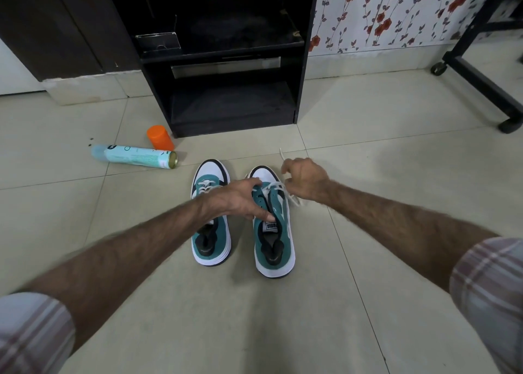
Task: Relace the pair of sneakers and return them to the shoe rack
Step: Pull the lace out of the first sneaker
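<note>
A Puma tongue label shows on the right teal-and-white suede sneaker [273, 226], centre frame. The left hand [240, 201] rests spread on it; the right hand [307, 179] pinches its white lace [281, 154].

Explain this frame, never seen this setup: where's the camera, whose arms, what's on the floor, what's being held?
There is no robot here. One wide-angle camera sits on a person's head, looking forward and down at their two bare hands.

On the tiled floor stand two teal-and-white sneakers, the left one and the right one, facing a black shoe rack. Left of the rack lie a pale-green spray can on its side and an orange plastic cap.

The left hand rests on the right sneaker, fingers spread, steadying it. The right hand pinches that shoe's white lace and pulls it up.
</note>
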